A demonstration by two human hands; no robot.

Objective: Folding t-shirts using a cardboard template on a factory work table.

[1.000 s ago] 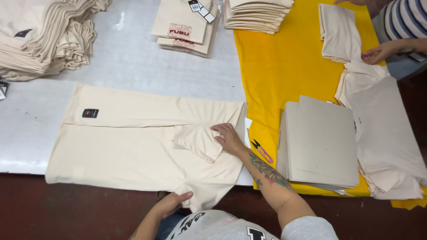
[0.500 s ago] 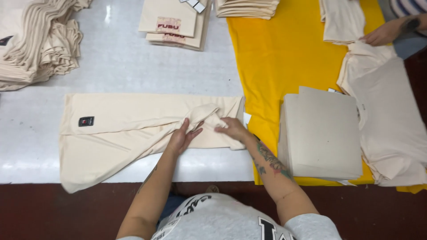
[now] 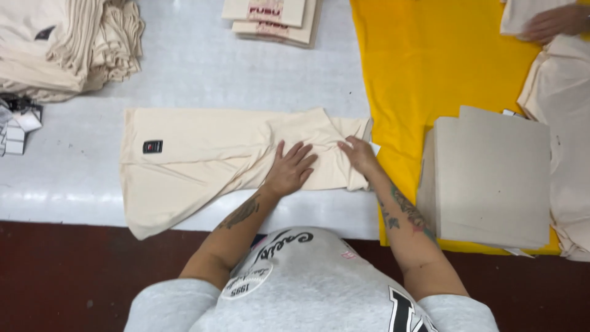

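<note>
Cream T-shirt (image 3: 203, 163) lies flat on the white table (image 3: 203, 67), partly folded lengthwise. I see a small black square label (image 3: 152, 146) well left of my fingers. My left hand (image 3: 290, 170) presses flat on the cloth, fingers spread, grasping nothing. My right hand (image 3: 358, 155) rests just beside it, fingertips down on the bunched fabric, not clenched. Right of my fingers: yellow cloth (image 3: 430, 67), grey cardboard sheets (image 3: 491, 175). Beyond them: folded shirts with red print (image 3: 270, 18). Far left: cream shirt pile (image 3: 61, 49).
</note>
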